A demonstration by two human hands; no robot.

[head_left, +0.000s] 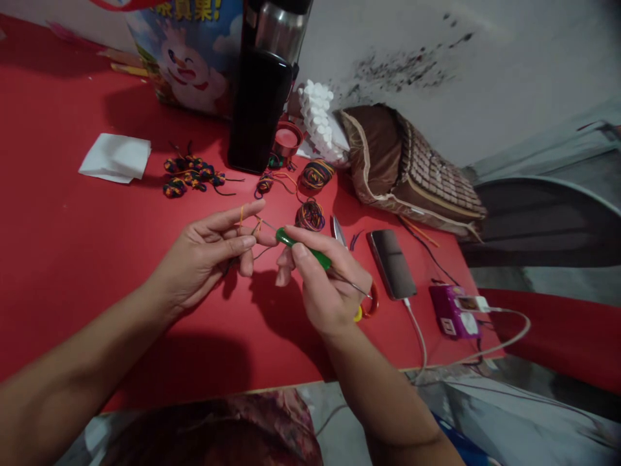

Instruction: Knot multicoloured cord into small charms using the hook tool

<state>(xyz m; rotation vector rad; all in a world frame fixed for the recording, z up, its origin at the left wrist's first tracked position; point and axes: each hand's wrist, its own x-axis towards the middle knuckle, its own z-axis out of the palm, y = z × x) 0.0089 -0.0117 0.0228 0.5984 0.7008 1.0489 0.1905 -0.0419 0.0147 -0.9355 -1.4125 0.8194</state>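
Note:
Above the red table, my right hand point(325, 278) grips a crochet hook by its green handle point(305, 249). The hook's front end points left, toward the fingers of my other hand, and a thin metal end sticks out behind my palm. Orange and dark yarn point(258, 225) runs over the raised index finger of my left hand point(208, 249). My left thumb and a finger pinch this yarn close to the hook's tip. Small balls of multicolored yarn point(310, 215) lie just beyond my hands. Several knotted yarn pieces point(191, 175) rest behind my left hand.
A black phone point(259, 113) leans upright against a steel bottle point(281, 29). Scissors point(338, 230) lie partly under my right hand. Right of them are a charging phone point(392, 264) and a purple power socket point(451, 314). Folded white paper point(116, 157), a printed bag point(189, 65) and a brown cushion point(412, 168) sit farther back.

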